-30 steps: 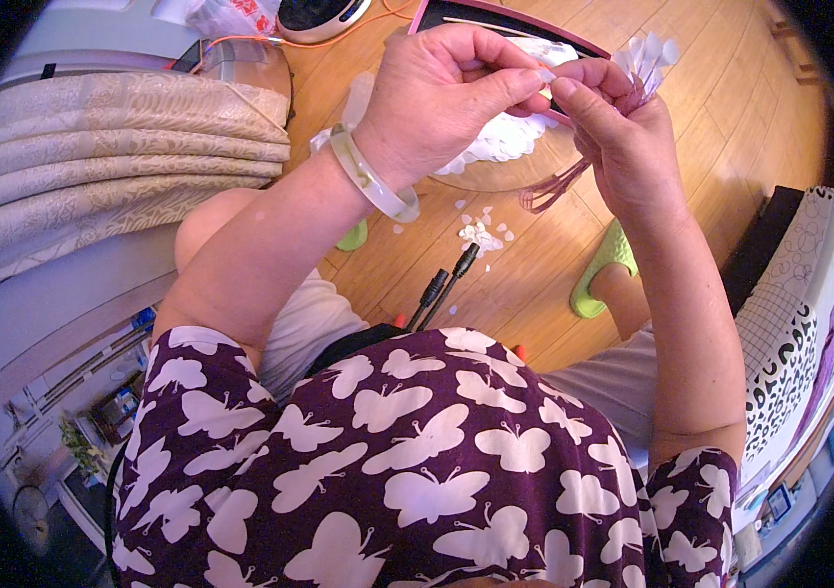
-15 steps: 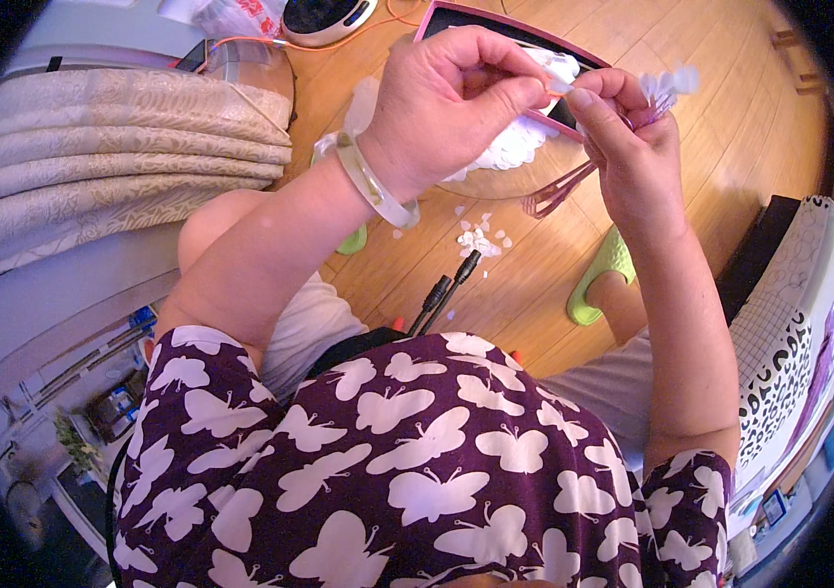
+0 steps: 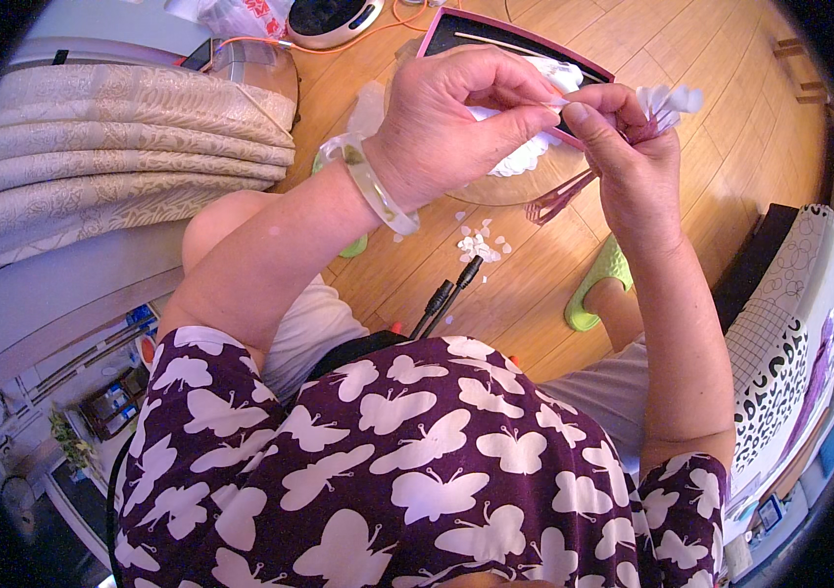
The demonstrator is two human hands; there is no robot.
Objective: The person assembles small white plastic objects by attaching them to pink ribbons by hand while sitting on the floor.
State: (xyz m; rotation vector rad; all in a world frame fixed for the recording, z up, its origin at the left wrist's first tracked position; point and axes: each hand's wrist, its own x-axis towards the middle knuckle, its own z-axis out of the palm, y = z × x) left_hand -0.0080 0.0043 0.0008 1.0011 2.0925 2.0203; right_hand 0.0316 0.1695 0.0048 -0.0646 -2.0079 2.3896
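Saw, farthest left, folds of beige patterned cloth (image 3: 123, 147), then a clear plastic bag (image 3: 231, 18) with red marks and, just right of it, a round black-topped device (image 3: 334, 20). Noted a pale bangle (image 3: 378, 191) on the left wrist. Found the left hand (image 3: 437, 113) with thumb and forefinger closed, pinching a small white piece (image 3: 556, 102) at the tips. Saw loose white petals (image 3: 481, 240) scattered on the wooden floor below, near two black cable connectors (image 3: 471, 269). Noted a pink-edged black box (image 3: 468, 29) behind the hands and a white pile (image 3: 530, 157) partly hidden beneath them. Found brown strands (image 3: 564, 199) trailing from the right hand (image 3: 633, 152), thumb and forefinger closed beside the white piece, other fingers curled, gripping a bunch of white petals (image 3: 672, 101). Could not tell which fingertips gripped the piece harder. Saw a green slipper (image 3: 601, 279) below and, farthest right, a white cover (image 3: 794, 323) with black patterning.
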